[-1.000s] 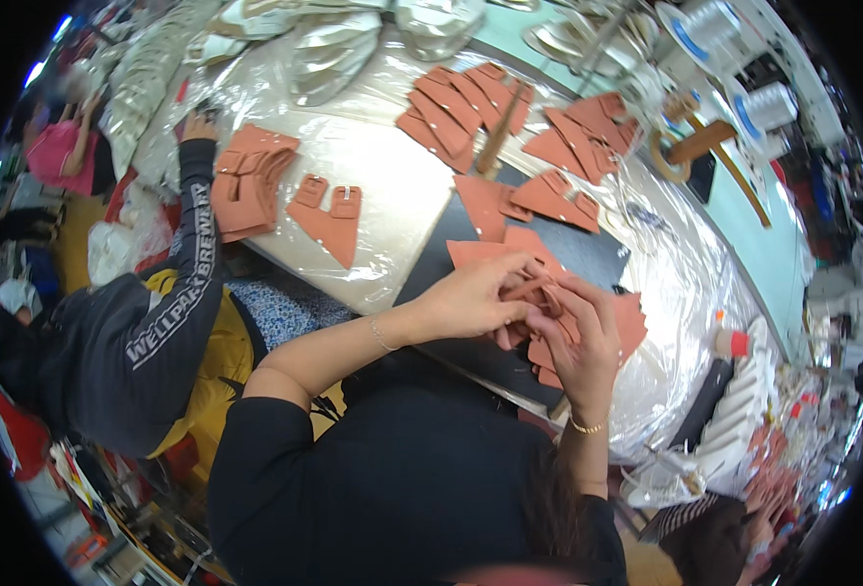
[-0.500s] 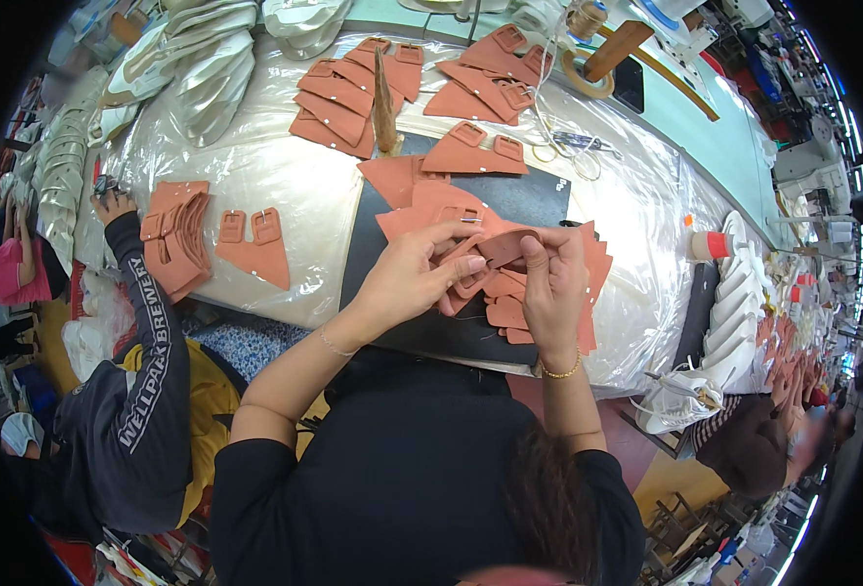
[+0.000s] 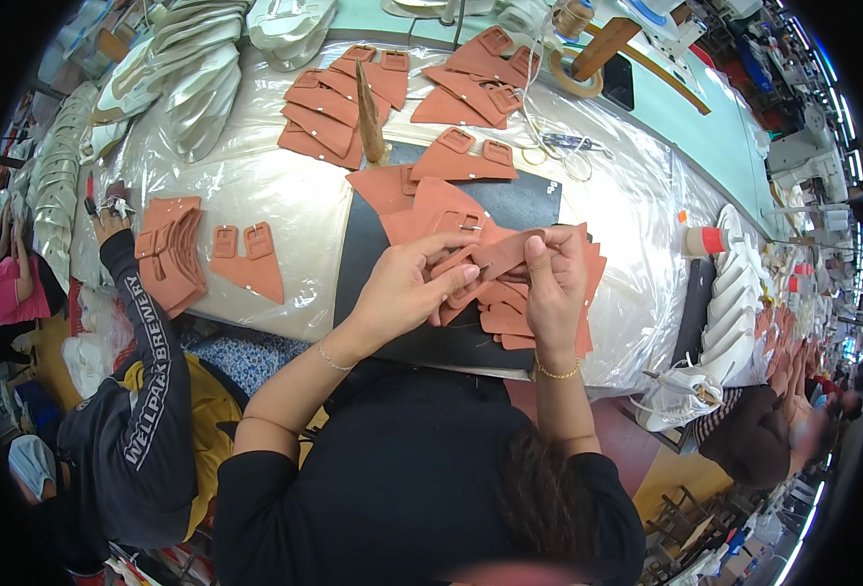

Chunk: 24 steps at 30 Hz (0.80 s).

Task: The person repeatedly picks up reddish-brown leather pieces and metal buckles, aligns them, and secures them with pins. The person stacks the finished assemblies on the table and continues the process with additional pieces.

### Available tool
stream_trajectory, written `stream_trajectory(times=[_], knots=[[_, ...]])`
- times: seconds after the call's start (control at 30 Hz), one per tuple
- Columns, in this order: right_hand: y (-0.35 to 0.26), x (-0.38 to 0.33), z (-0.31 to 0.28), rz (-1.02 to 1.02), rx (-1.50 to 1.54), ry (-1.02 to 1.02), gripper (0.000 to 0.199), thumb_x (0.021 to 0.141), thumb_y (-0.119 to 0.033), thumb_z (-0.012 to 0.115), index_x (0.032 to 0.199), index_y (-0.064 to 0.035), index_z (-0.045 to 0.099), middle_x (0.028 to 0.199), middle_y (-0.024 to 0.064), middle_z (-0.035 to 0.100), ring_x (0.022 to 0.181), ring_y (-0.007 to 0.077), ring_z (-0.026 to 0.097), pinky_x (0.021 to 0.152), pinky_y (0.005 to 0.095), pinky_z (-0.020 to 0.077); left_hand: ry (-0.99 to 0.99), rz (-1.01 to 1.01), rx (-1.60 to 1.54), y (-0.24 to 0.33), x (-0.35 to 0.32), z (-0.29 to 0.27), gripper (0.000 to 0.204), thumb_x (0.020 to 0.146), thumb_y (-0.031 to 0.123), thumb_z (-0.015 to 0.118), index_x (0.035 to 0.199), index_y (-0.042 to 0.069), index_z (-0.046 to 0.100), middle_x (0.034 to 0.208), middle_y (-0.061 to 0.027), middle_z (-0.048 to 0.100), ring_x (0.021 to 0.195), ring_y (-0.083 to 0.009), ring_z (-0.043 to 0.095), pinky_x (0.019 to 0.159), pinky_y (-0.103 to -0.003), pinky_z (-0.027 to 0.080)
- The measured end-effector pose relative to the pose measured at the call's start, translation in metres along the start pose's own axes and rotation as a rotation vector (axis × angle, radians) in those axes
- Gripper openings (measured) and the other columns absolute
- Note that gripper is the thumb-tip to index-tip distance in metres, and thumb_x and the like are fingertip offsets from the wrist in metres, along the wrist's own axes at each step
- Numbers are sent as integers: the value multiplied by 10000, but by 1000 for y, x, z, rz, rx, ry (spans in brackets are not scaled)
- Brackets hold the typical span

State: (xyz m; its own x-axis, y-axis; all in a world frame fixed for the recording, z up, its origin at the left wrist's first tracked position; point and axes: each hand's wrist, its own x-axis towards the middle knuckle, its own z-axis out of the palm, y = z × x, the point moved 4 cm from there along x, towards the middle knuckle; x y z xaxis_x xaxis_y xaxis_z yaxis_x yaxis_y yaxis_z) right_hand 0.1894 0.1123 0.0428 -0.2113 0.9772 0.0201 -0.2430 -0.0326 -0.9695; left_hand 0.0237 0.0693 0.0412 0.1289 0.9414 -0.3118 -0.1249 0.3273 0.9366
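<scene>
The view has slid down since a moment ago and both hands sit lower, the left hand [image 3: 407,283] and right hand [image 3: 553,283] with fingers pinched shut on a brown strap piece [image 3: 498,254] above the bench [image 3: 285,210], so it seems best to hold it flat and steady.

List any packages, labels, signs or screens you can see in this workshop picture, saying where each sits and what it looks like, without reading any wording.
Dark flat screen-like device: far side of the table, beside a wooden block; black rectangle, blank.
Sleeve lettering: on a co-worker's dark sleeve at the left; white letters running along the arm.
No packages or signs can be made out.
</scene>
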Motion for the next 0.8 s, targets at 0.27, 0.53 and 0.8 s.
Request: stream_trajectory(times=[0.27,0.53,0.8], knots=[[-10,-13,10,-314,-536,-21,120,939,-91,602,993,7,561,835,130,689,705,160,677,623,241,525,48,27,-20,-7,2,1,371,927,128,628,1277,25,562,892,-67,667,595,-55,564,416,-196,437],[-15,-36,34,-619,-818,-249,182,880,-53,639,1044,19,607,1083,205,672,982,323,682,742,350,567,56,50,40,-12,-1,-9,383,927,76,600,1298,19,527,1035,-92,660,747,-96,631,604,-226,511],[-23,-3,19,-354,-660,-430,250,926,-287,586,940,-38,603,996,67,595,922,264,501,867,380,380,-272,346,289,13,-20,-15,487,857,-28,560,1317,90,448,1176,-162,632,1037,-305,667,810,-334,528]])
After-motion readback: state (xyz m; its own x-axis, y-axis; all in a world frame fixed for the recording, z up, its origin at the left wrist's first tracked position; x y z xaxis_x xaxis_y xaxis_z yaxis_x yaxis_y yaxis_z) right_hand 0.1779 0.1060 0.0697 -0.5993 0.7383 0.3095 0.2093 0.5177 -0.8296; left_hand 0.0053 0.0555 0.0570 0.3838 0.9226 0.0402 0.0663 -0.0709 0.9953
